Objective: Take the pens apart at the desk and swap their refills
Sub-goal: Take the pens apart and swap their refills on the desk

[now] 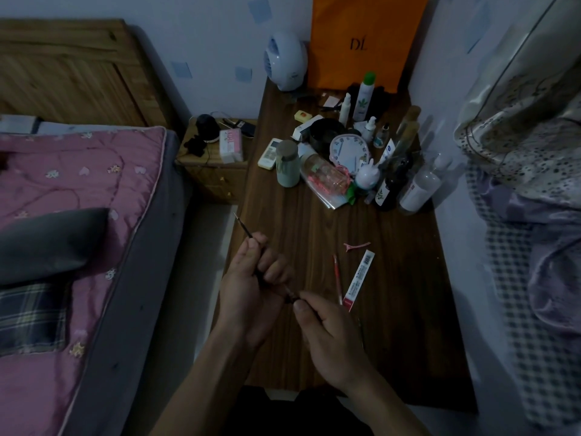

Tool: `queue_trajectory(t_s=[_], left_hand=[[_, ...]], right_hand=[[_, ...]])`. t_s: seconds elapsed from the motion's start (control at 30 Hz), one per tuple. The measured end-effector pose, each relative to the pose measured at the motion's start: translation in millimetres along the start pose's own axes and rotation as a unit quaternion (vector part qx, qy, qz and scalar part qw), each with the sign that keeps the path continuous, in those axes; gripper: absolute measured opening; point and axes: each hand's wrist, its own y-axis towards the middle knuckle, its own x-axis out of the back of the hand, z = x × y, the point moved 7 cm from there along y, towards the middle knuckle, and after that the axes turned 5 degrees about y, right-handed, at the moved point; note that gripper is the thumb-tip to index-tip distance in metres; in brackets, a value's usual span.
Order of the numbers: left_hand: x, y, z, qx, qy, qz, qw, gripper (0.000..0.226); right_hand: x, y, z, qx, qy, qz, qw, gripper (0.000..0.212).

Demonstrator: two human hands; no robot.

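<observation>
My left hand (251, 287) grips a thin dark refill (242, 225) whose tip sticks out up and left past my fingers, over the desk's left edge. My right hand (327, 335) pinches a small dark pen part (291, 298) between thumb and forefinger, right next to my left fingers. A red pen (337, 276) lies on the wooden desk (393, 325) just right of my hands. Beside it lies a white and red refill packet (359, 284). A thin dark stick (361, 332), perhaps another pen part, lies by my right hand.
A pink hair clip (356, 246) lies beyond the red pen. The far half of the desk is crowded with bottles (418, 190), a clock (349, 152), a remote (269, 153) and an orange bag (361, 42). A bed (78, 215) runs along the left.
</observation>
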Motion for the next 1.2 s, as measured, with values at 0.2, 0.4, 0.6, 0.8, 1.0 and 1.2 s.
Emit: queue_trajectory(t_s=[0.2,0.4,0.6,0.8,1.0,1.2], left_hand=[[-7.4,-0.5,-3.9,-0.003,-0.017,0.008,1.000,0.022],[-9.7,-1.2,-5.7,-0.008,0.001,0.011,1.000,0.025],[-12.6,-2.2,-9.1,-0.018,0.017,0.007,1.000,0.019],[-14.4,-1.9,-10.5,-0.023,0.023,-0.017,0.999,0.022],[-15.8,-2.2,-11.9,-0.018,0.014,-0.018,1.000,0.021],[-16.4,-0.8,-12.4,-0.017,0.009,-0.019,1.000,0.022]], right_hand=[[0.9,0.4,5.0,0.006,0.008,0.000,1.000,0.033],[0.3,0.5,11.7,0.019,-0.011,-0.004,1.000,0.028],[0.3,1.5,17.2,0.022,-0.052,-0.002,0.998,0.027],[-0.6,1.6,14.6,0.020,-0.067,-0.001,0.998,0.034],[-2.2,1.3,12.3,-0.001,-0.014,-0.001,1.000,0.030],[-0.3,3.8,11.6,-0.004,-0.015,-0.005,1.000,0.033]])
